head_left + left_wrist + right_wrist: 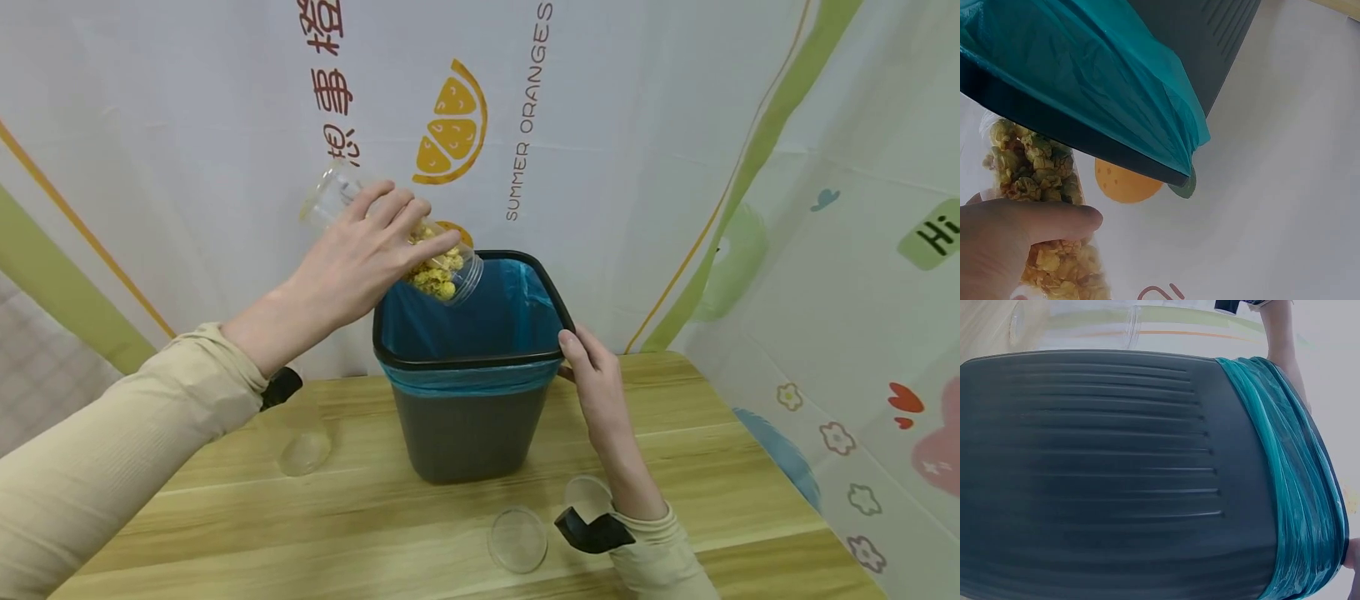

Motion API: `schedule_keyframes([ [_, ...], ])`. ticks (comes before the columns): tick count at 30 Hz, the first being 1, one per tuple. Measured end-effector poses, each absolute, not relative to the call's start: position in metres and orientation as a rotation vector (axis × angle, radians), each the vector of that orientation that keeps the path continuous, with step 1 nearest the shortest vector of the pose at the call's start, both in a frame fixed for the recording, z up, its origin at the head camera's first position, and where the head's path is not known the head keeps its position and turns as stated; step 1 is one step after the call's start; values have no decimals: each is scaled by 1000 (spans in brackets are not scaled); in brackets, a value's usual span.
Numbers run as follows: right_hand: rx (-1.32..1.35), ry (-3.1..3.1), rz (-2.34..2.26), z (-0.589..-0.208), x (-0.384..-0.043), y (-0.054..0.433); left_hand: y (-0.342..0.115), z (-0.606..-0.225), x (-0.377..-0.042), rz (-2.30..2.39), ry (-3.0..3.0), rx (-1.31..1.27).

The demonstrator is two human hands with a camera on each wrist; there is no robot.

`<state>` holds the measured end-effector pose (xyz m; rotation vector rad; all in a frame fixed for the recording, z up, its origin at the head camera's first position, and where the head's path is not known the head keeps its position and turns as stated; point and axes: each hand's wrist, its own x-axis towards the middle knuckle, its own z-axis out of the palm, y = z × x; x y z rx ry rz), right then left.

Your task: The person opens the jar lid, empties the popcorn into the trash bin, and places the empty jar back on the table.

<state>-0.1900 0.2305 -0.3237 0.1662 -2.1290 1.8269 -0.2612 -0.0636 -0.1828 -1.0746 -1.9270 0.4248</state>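
My left hand (367, 250) grips a clear plastic jar (330, 196), tilted with its open mouth down and to the right over the bin's left side. Yellow popcorn (442, 271) has gathered toward the mouth; in the left wrist view, popcorn (1035, 162) shows above and below the thumb. A dark grey trash bin (468, 433) stands upright, with a blue liner (517, 308) folded over under its black rim. At the rim's right front corner, my right hand (600, 392) holds on, thumb on top. Only a bit of that hand (997, 244) is not shown; its fingers behind the rim are hidden.
Another clear jar (303, 446) stands on the wooden table (360, 517), partly behind the left forearm. Two round clear lids, one nearer (517, 540) and one beside the right wrist (587, 497), lie on the table. A printed curtain (600, 125) hangs behind the bin.
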Motion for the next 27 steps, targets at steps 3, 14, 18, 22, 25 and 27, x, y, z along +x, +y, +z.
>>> schedule_keyframes([
  [3,164,-2129,1824,-324,-190,230,-62,-183,-262,439,-1908,-1079],
  [14,163,-2123,1829,-324,-190,230,-58,-178,-261,551,-1929,-1075],
  [18,166,-2118,1837,-325,-191,231,-57,-176,-260,628,-1932,-1067],
  [22,175,-2115,1834,-325,-191,232,-57,-175,-260,685,-1913,-1066],
  [25,182,-2117,1832,-325,-191,231,-58,-176,-260,710,-1885,-1073],
  [27,183,-2113,1833,-325,-192,232,-58,-176,-260,726,-1869,-1078],
])
